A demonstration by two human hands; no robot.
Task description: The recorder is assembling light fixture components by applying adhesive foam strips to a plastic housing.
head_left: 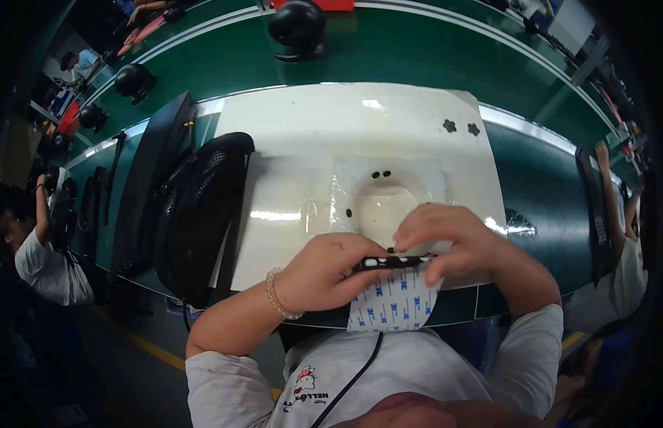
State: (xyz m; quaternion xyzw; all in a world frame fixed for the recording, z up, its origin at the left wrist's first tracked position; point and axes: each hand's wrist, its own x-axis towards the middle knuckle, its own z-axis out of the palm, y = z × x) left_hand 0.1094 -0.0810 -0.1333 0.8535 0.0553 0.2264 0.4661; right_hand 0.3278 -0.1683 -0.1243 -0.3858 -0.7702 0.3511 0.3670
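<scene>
Down at the near edge of the white mat (pixel 289 128), two hands work close together. The left hand (pixel 324 274) has its fingers curled shut around one end of a thin black strip (pixel 394 262). The strip has small white spots along it. The right hand (pixel 449 239) pinches the other end of the strip with bent fingers. Both hands touch the strip, and it lies flat between them.

Just under the strip hangs a white sheet with blue print (pixel 396 303). It sticks out past the near edge of the mat, toward the person's white shirt. A beaded bracelet (pixel 278 296) sits on the left wrist. A black cord (pixel 353 378) runs down over the shirt.

Past the hands, the mat has a shallow round dip (pixel 381 203) in its middle. A few tiny black bits (pixel 381 173) lie by the dip's far side. Near the far right corner of the mat lie two small black flower-shaped pieces (pixel 461 128).

Beside the left edge of the mat stands a black mesh part (pixel 199 214), and next to it a long black panel (pixel 149 178).

Farther off, the green table (pixel 417 57) carries a round black thing (pixel 297 27) at its far edge. More round black things (pixel 134 80) sit along the far left. Other people sit at both sides.
</scene>
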